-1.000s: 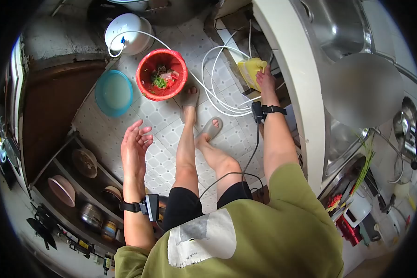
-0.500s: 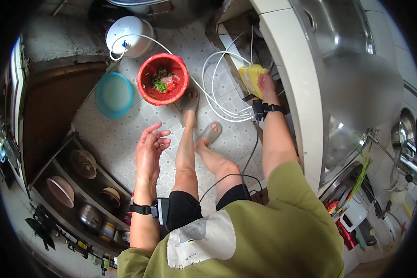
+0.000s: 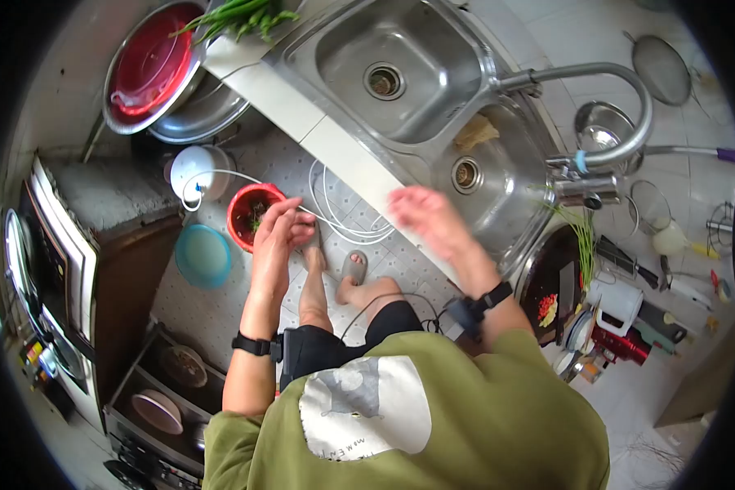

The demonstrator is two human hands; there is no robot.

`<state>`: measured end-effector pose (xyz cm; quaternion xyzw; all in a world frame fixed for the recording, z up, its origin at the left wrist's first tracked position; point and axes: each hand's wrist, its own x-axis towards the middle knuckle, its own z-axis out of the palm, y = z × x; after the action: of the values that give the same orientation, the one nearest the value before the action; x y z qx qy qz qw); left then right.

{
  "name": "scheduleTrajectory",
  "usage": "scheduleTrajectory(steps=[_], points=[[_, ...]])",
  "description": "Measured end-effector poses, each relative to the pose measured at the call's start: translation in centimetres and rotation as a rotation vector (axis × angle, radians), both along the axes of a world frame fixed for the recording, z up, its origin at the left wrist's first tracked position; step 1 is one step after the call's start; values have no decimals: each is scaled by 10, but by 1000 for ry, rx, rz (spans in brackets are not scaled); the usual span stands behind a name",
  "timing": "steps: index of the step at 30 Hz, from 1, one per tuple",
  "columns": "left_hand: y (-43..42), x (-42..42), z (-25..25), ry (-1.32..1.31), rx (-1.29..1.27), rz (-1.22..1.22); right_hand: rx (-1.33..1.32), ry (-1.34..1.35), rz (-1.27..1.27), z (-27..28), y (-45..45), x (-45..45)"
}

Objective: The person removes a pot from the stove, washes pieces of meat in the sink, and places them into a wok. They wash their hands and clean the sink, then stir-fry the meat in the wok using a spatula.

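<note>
My left hand [image 3: 279, 230] is raised with its fingers loosely apart and nothing in it; from my view it partly overlaps a red bucket [image 3: 235, 214] on the floor, with dark and green scraps inside. My right hand [image 3: 429, 216] is above the front edge of the pale counter [image 3: 335, 145], beside the sink. It is blurred, but its fingers look loosely apart and no object shows in it. The right basin of the steel sink [image 3: 506, 184] is nearest to it and holds a yellowish-brown flat piece [image 3: 475, 132] near the divider.
A curved faucet [image 3: 629, 90] arches over the sink's far side. Green vegetables [image 3: 241, 20] lie at the counter's far end. On the floor are a blue basin [image 3: 202, 256], a white tank [image 3: 200, 170] and a coiled white hose [image 3: 322, 200]. A dark pan [image 3: 547, 273] sits at right.
My right hand has let go of the yellow container under the counter and come up over the counter edge. My view has swung toward the sink. My left hand remains raised.
</note>
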<state>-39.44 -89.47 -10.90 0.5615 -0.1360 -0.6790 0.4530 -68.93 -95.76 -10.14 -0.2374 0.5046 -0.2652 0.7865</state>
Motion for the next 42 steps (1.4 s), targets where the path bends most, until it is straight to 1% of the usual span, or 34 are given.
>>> scheduleTrajectory(steps=[1, 2, 3, 5, 7, 9, 11, 12, 13, 15, 16, 17, 18, 19, 20, 21, 23, 24, 25, 26, 27, 28, 29, 30, 31, 33, 35, 36, 37, 38, 39, 40, 41, 42], points=[[-13, -10, 9, -4, -7, -20, -41, 74, -135, 4, -18, -28], [-28, -21, 17, 6, -26, -88, -51, 59, -248, -11, -35, -67], [-43, -33, 24, 14, -43, -150, -58, 42, -354, -39, -53, -109], [-62, -66, 37, 12, -54, -192, -84, 254, -529, -97, -87, -177], [-78, -98, 35, 28, -115, -325, 47, 420, -676, -148, -119, -214], [-90, -131, 34, 56, -133, -418, 6, 395, -645, -176, -154, -211], [-101, -164, 35, 16, -114, -450, -74, 736, -410, -193, -153, -210], [-108, -178, 36, 0, -109, -485, -105, 797, -400, -197, -153, -214], [-115, -190, 37, -10, -111, -488, -106, 787, -405, -188, -151, -213], [-129, -210, 30, -3, -144, -469, -554, 1176, -305, -160, -138, -207], [-137, -218, 19, -6, -189, -483, -613, 1113, -402, -126, -129, -189], [-144, -227, 11, -10, -191, -473, -643, 1058, -384, -80, -121, -168], [-152, -237, 5, -116, -333, -430, -743, 1058, -293, -53, -113, -156], [-162, -246, 1, -226, -476, -382, -716, 985, -251, 3, -107, -124], [-172, -252, 0, -176, -490, -357, -786, 968, -170, 25, -104, -106], [-180, -250, 6, -185, -495, -344, -903, 901, -171, 31, -103, -85], [-195, -243, 24, 547, -230, -143, -887, 807, -70, 32, -106, -60], [-203, -236, 26, 541, -205, -101, -905, 790, -64, 31, -113, -57], [-212, -227, 14, 525, -227, -90, -1017, 761, -59, 28, -124, -54], [-221, -218, -1, 709, -189, -63, -1127, 728, -55, 24, -134, -47], [-227, -210, -10, 896, -141, -38, -1138, 710, -53, 18, -142, -36], [-226, -217, 10, 818, -70, 58, -1185, 689, -57, 13, -152, -22], [-227, -228, -6, 733, -126, 119, -1231, 671, -61, 9, -160, -11], [-225, -227, 0, 615, -85, 84, -1028, 596, 8, 29, -167, -9], [-224, -226, 3, 502, -42, 49, -909, 455, -40, 11, -181, -7], [-224, -218, -12, 545, -69, 42, -863, 556, 56, -17, -191, -5], [-231, -196, -27, 672, 49, 47, -921, 713, 102, -26, -171, 13], [-237, -176, -27, 695, 126, 13, -969, 643, 117, -20, -158, 27], [-242, -168, -23, 588, 79, 76, -918, 656, 138, -21, -146, 39], [-243, -164, -19, 589, 148, 90, -913, 656, 146, -23, -155, 42], [-240, -164, -16, 585, 222, 96, -747, 532, 105, -26, -171, 41], [-238, -169, -32, 498, 83, 63, -584, 410, 62, -28, -190, 39], [-231, -177, -45, 466, 24, 8, -422, 292, 20, -31, -201, 39], [-231, -173, -31, 499, 35, 38, -412, 352, 9, -43, -204, 41]])
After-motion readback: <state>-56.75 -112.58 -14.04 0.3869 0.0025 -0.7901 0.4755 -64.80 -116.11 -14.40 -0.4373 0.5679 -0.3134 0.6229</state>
